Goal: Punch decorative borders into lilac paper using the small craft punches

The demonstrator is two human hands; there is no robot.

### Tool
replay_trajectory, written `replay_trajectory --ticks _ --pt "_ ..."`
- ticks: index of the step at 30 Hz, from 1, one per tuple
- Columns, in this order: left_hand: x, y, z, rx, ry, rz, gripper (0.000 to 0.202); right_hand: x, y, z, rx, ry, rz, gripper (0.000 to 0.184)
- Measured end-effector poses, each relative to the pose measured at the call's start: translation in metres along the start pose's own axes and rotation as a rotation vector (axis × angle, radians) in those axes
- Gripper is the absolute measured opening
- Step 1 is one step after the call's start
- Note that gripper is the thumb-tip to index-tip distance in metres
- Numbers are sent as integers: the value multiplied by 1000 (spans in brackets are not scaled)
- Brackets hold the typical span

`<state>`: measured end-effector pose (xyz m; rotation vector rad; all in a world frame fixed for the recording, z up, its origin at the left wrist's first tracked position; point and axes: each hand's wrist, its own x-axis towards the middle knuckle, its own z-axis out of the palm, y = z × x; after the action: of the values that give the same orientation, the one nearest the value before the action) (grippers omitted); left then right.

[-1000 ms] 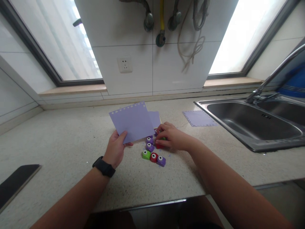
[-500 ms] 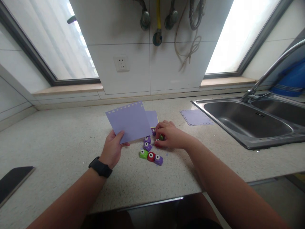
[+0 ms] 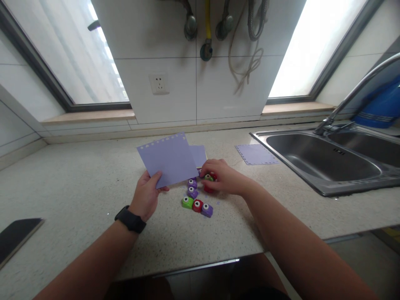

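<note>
In my left hand (image 3: 147,196), a sheet of lavender paper (image 3: 170,160) is pinched at its lower left corner; a row of punched holes runs along its top edge. My right hand (image 3: 223,177) is curled among small craft punches, thumb and fingers closed around a green craft punch (image 3: 208,178). Red punches beside it are partly covered by the hand. Closer to me sit another green punch (image 3: 187,202), a red punch (image 3: 197,205) and a purple punch (image 3: 207,209) in a row. Two more purple punches, one being this purple punch (image 3: 192,192), lie behind them.
Behind the held sheet lies more lavender paper (image 3: 198,155). A lavender sheet with punched edges (image 3: 256,154) rests near the steel sink (image 3: 315,183) on the right. A dark flat object (image 3: 18,235) lies at the counter's left. The tiled wall carries a socket (image 3: 159,84).
My right hand has shifted slightly left and its fingers have closed in around the green punch, which now shows between them. The left hand keeps the sheet nearly still.
</note>
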<state>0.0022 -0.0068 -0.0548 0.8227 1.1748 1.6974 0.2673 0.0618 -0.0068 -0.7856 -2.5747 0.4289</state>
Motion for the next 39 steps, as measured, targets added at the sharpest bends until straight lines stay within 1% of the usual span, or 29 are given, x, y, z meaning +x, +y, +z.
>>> replay_trajectory --ticks 2,5,8,13,21,26,29,33,39 --pt "1 0 0 -5 -2 0 40 1 0 0 52 81 -6 10" --pt "1 -1 -1 -15 -2 5 39 1 2 -1 55 180 54 13" --pt "2 -2 -2 -19 -4 13 37 2 4 -2 27 250 129 10" --pt "4 -4 -5 -16 -4 17 36 2 6 -3 34 339 183 10" --pt "5 -4 -3 -38 15 14 36 0 7 -1 50 355 177 13" --pt "4 -3 -4 -43 16 18 35 -2 4 -2 93 320 120 23" --pt "4 -3 -4 -47 15 21 34 -1 4 -1 74 298 132 19" --pt "4 -3 -4 -62 10 26 31 0 9 1 23 315 181 10" --pt "5 -3 -4 -72 9 25 31 2 12 6 -12 308 201 13"
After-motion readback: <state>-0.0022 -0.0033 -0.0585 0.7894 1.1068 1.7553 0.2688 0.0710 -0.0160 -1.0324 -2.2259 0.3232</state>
